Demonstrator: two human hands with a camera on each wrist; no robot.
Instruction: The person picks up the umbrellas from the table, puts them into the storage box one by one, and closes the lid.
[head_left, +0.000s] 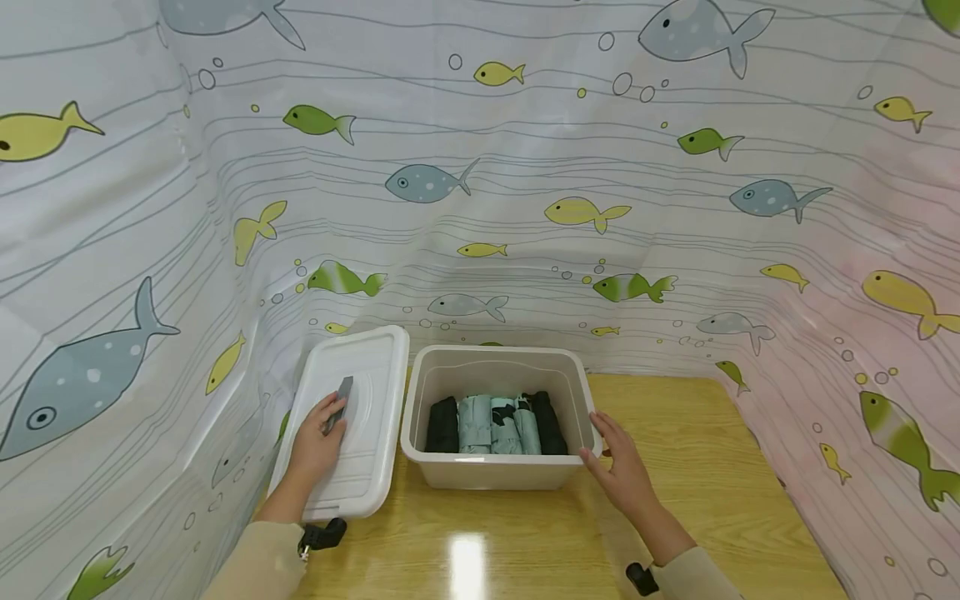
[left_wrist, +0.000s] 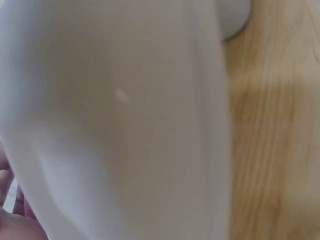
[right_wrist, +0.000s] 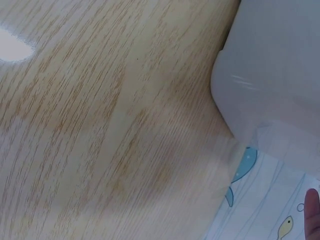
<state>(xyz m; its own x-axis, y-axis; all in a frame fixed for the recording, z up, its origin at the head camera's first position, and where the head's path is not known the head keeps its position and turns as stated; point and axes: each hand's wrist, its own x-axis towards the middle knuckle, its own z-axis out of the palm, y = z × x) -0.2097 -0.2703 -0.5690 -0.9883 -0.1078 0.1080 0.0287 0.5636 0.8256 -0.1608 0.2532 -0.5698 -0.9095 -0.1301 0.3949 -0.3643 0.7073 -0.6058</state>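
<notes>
In the head view, my left hand (head_left: 316, 446) pinches the grey handle (head_left: 345, 390) of a white plastic lid (head_left: 367, 450). The lid slants at the left of a storage box (head_left: 502, 475). Fairly straight fingers of my right hand (head_left: 621, 467) touch the box at its right rim, near the front corner. Inside the uncovered box stand rolled clothes (head_left: 474, 421) in a row, pale green patterned ones between black rolls (head_left: 443, 423). The lid's pale edge (left_wrist: 150, 120) fills much of the left wrist view. Only a fingertip of the right hand shows in the right wrist view.
The box stands on a wood-grain table (head_left: 675, 442). Fish-patterned white sheeting (head_left: 525, 150) rises behind the table and along both sides, close to the lid on the left. Light glares on the tabletop in front of the box.
</notes>
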